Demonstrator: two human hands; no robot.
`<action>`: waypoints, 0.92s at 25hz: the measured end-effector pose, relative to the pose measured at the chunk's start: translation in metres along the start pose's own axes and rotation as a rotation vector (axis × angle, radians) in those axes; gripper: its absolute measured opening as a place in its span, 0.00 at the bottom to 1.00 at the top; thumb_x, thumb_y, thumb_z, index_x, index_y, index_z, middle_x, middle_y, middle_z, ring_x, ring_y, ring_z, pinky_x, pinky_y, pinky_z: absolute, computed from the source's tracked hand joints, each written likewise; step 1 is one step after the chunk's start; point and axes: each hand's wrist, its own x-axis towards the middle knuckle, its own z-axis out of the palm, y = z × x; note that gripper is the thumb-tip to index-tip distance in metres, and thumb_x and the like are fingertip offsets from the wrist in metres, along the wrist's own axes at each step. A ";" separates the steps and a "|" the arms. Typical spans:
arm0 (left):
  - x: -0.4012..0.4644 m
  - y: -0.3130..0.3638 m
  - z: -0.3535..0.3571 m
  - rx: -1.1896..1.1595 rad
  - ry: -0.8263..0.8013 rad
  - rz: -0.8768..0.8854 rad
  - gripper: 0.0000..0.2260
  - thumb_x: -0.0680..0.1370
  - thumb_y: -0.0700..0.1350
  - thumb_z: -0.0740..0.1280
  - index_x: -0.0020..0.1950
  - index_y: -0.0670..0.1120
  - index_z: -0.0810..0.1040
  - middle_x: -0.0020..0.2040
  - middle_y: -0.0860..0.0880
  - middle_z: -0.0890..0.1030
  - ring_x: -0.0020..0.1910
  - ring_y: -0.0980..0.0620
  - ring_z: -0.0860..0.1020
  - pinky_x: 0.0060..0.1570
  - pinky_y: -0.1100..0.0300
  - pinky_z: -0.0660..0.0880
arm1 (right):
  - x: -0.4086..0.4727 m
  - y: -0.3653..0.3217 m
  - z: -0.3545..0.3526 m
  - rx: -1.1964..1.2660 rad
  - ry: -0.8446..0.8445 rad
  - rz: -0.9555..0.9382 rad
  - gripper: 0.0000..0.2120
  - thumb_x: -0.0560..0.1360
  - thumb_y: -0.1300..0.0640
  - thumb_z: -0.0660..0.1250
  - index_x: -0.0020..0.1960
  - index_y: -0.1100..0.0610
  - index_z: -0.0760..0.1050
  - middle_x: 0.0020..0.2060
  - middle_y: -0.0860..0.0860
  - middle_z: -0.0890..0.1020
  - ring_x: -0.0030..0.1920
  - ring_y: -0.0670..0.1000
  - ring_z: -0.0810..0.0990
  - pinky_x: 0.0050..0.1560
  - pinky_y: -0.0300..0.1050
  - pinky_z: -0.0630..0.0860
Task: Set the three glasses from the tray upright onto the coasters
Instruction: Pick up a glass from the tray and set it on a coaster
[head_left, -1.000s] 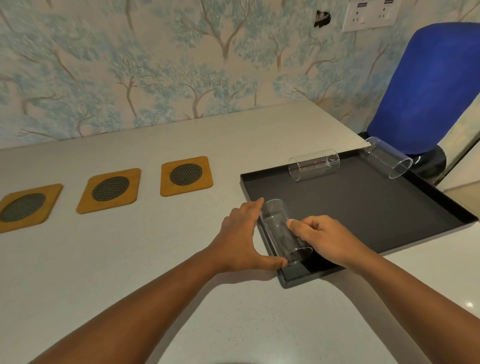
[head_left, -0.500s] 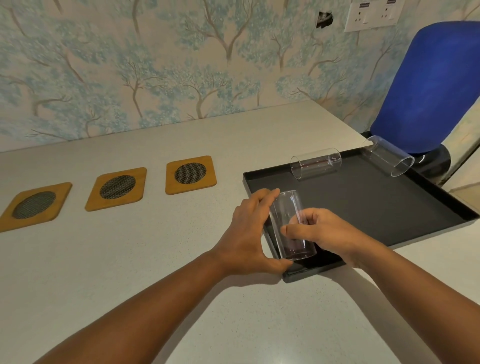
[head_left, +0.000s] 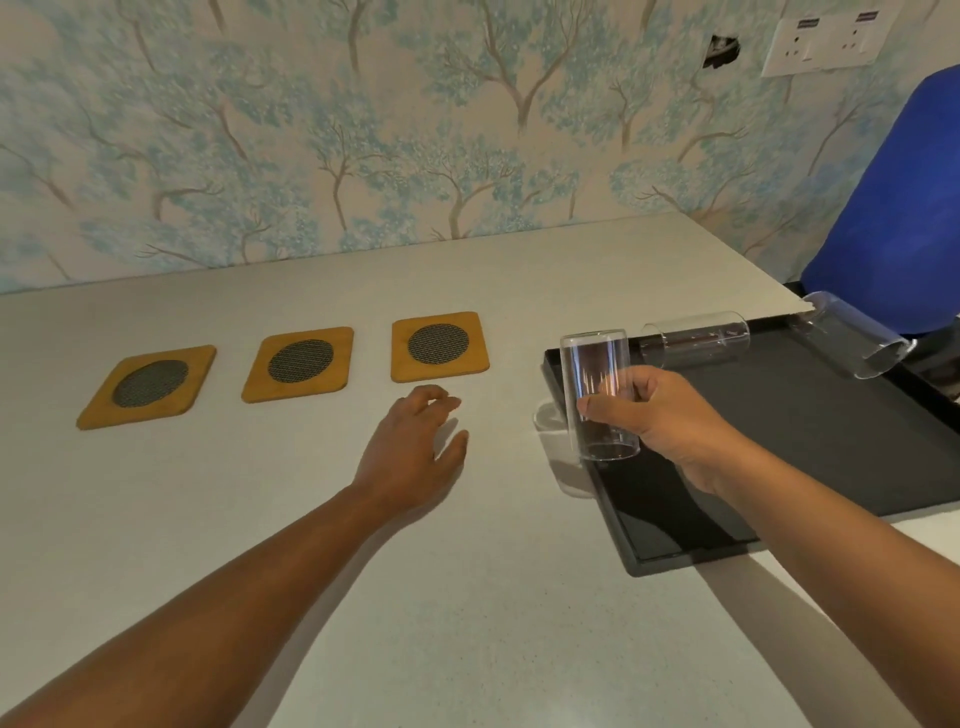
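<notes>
My right hand (head_left: 662, 421) grips a clear glass (head_left: 597, 374), held upright in the air over the left rim of the black tray (head_left: 779, 447). Two more clear glasses lie on their sides at the tray's far edge, one in the middle (head_left: 696, 340) and one at the right corner (head_left: 852, 332). Three orange coasters with dark mesh centres sit in a row on the table: left (head_left: 148, 385), middle (head_left: 298, 364), right (head_left: 439, 346). My left hand (head_left: 415, 447) hovers empty, fingers loosely apart, just in front of the right coaster.
The pale table (head_left: 363, 597) runs along a tree-patterned wall. A blue chair back (head_left: 898, 208) stands behind the tray's far right corner. A wall socket (head_left: 826, 41) sits at the upper right.
My right hand lifted the glass off the tray and turned it upright. My left hand let go of it and moved left toward the right coaster.
</notes>
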 end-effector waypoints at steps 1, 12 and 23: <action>0.002 -0.012 -0.003 0.032 -0.002 -0.032 0.21 0.80 0.53 0.67 0.71 0.45 0.75 0.70 0.47 0.74 0.66 0.45 0.73 0.64 0.49 0.72 | 0.010 -0.003 0.008 0.006 0.001 -0.018 0.29 0.60 0.40 0.80 0.50 0.58 0.81 0.46 0.62 0.84 0.40 0.56 0.85 0.38 0.43 0.80; 0.047 -0.074 -0.018 0.118 -0.061 -0.108 0.20 0.82 0.52 0.62 0.72 0.46 0.74 0.76 0.45 0.69 0.72 0.42 0.69 0.66 0.48 0.69 | 0.128 -0.030 0.116 0.038 0.036 -0.140 0.22 0.65 0.45 0.83 0.54 0.49 0.79 0.52 0.46 0.80 0.50 0.47 0.81 0.46 0.44 0.79; 0.059 -0.098 0.005 0.019 0.052 -0.161 0.17 0.81 0.52 0.63 0.67 0.48 0.80 0.67 0.50 0.78 0.61 0.52 0.77 0.55 0.55 0.77 | 0.216 -0.020 0.160 -0.081 0.069 -0.190 0.27 0.66 0.46 0.82 0.59 0.55 0.78 0.58 0.43 0.76 0.53 0.47 0.77 0.50 0.41 0.73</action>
